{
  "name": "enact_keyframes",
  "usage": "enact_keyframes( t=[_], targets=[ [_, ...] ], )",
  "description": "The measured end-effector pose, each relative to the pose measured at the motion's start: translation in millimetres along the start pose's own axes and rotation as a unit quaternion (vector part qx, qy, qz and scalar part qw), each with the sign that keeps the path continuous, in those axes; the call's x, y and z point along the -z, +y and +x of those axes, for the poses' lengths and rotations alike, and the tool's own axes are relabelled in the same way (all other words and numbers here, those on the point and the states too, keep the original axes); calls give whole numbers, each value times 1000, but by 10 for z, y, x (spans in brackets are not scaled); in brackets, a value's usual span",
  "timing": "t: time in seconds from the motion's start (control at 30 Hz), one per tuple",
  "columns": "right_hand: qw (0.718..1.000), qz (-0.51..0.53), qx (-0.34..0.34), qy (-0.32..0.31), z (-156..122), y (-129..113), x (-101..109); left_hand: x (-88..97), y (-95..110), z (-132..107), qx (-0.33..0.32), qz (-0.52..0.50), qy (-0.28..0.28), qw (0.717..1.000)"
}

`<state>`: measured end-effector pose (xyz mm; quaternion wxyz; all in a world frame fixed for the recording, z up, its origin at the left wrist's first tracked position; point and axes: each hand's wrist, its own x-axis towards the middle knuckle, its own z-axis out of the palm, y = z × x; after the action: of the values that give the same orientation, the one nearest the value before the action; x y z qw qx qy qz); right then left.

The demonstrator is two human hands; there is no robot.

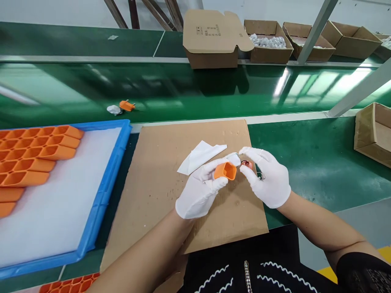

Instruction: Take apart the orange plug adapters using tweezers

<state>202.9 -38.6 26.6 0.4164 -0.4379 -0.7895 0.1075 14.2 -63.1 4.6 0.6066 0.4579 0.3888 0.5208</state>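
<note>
Head cam only on my side; landmark is the cardboard sheet [165, 195]. Left hand [201, 189] grips an orange shell [225, 171] over the sheet's far right part, thumb on the near side, hollow mouth turned up toward my view; long axis foreshortened, can't call it. Right hand [265, 176], over the sheet's right edge, pinches a small reddish part [248, 164] with dark wire between thumb and forefinger. Key relation: reddish part sits just right of the shell, close by, off to the side of its mouth. White piece [234, 159] between the hands: can't tell which hand has it. Blue tray [106, 191] is left of the sheet.
</note>
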Motion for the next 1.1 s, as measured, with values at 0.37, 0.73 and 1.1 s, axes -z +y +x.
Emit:
enact_keyframes(
  t=[0.37, 0.73, 1.1],
  targets=[
    [990, 127, 20, -50, 7, 35, 0, 50, -37, 7, 4, -29, -40, 999],
    [961, 276, 4, 23, 140, -14, 88, 180, 156, 0, -166, 134, -4, 977],
    [976, 213, 35, 31, -5, -69, 77, 84, 152, -73, -264, 257, 51, 928]
  ],
)
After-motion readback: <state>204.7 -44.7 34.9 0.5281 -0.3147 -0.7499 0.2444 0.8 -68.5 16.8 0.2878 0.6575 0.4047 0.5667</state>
